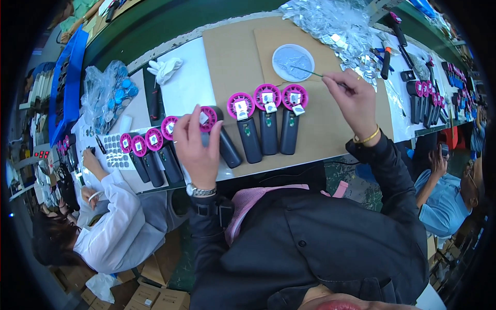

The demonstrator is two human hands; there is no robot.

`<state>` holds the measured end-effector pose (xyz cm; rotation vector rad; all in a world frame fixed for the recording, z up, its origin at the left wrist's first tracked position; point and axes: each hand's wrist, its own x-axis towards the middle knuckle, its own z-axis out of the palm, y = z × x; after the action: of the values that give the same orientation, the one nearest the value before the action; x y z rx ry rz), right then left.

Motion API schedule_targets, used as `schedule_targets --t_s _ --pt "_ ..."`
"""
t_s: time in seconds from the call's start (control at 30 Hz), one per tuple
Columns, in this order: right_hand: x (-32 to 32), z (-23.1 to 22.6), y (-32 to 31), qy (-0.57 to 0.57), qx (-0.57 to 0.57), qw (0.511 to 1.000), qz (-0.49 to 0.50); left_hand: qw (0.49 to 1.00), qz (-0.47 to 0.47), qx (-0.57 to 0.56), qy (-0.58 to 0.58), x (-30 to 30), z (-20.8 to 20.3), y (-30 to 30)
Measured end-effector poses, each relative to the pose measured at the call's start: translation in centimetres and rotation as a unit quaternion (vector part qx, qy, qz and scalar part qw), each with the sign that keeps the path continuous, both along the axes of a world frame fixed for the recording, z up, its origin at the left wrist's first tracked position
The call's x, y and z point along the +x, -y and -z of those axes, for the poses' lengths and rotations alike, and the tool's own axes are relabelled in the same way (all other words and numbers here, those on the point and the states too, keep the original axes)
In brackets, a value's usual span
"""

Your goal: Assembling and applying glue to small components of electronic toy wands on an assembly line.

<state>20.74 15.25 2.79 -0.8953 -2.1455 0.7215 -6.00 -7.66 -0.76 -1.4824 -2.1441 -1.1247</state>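
My left hand (194, 150), with a metal watch at its wrist, has thumb and fingers around the pink head of a dark handheld fan (231, 150). That fan lies tilted on the table. In my right hand (355, 101) a thin green stick (312, 72) is pinched, its tip down in a round white dish (279, 68) of pale, glossy paste. Between the hands lie three more handheld fans (268, 132) side by side, heads away from me, with small white square pieces on their heads and green circuit boards showing at their necks.
Further fans (154, 139) lie to the left near a co-worker in a white top (121, 222). A white glove (165, 70) and a plastic bag of blue round parts (111, 98) lie beyond. At the far right are a heap of small silvery pieces (341, 39) and an orange-and-black tool (386, 63).
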Motion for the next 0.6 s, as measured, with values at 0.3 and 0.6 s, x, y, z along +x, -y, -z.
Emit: schedule_targets --t_s 0.3,0.6 --pt "0.6 3.1 -4.6 0.004 -0.006 0.998 0.058 0.977 0.032 -0.077 0.195 -1.7 0.2 1.7" --pt "0.0 3.5 -5.3 0.052 -0.012 0.998 0.030 0.981 0.085 -0.082 0.152 -2.0 0.2 2.1"
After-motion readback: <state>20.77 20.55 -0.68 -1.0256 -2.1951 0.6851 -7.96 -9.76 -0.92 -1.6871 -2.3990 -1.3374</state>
